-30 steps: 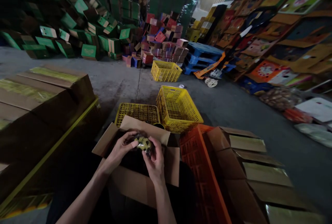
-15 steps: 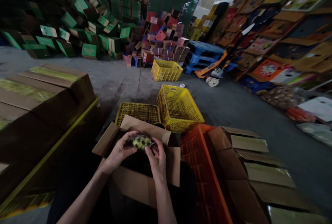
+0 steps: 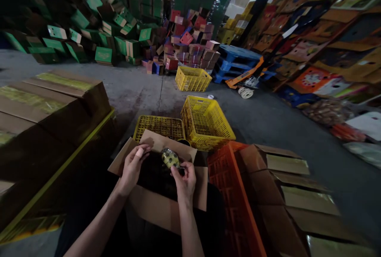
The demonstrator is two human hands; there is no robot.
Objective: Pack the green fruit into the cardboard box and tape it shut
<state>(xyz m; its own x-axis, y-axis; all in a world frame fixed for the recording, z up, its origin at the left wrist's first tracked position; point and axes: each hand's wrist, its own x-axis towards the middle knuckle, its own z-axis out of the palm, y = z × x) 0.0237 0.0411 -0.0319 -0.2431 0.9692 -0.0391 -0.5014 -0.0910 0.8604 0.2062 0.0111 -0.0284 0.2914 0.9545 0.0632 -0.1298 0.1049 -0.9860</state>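
The person's right hand has its grip closed on a small yellow-green fruit with dark spots, pinching it at its lower end with fingertips and thumb and holding it up over the open cardboard box in front of them. The fruit sits above the dark inside of the box, just in front of the box's far flap. The left hand is off the fruit and a little to the side of it, fingers loosely curled and holding nothing, hovering over the left side of the box near the left flap.

Just beyond the box, a flat yellow crate lies on the concrete floor, and a deeper yellow crate stands tilted against its right side. A third yellow crate stands farther off. An orange crate sits right beside the box on the right, with brown cartons lined up past it. To the left, more brown cartons are stacked on a yellow-edged base. At the back, green boxes are heaped in a pile, red and pink ones next to them, then blue pallets.
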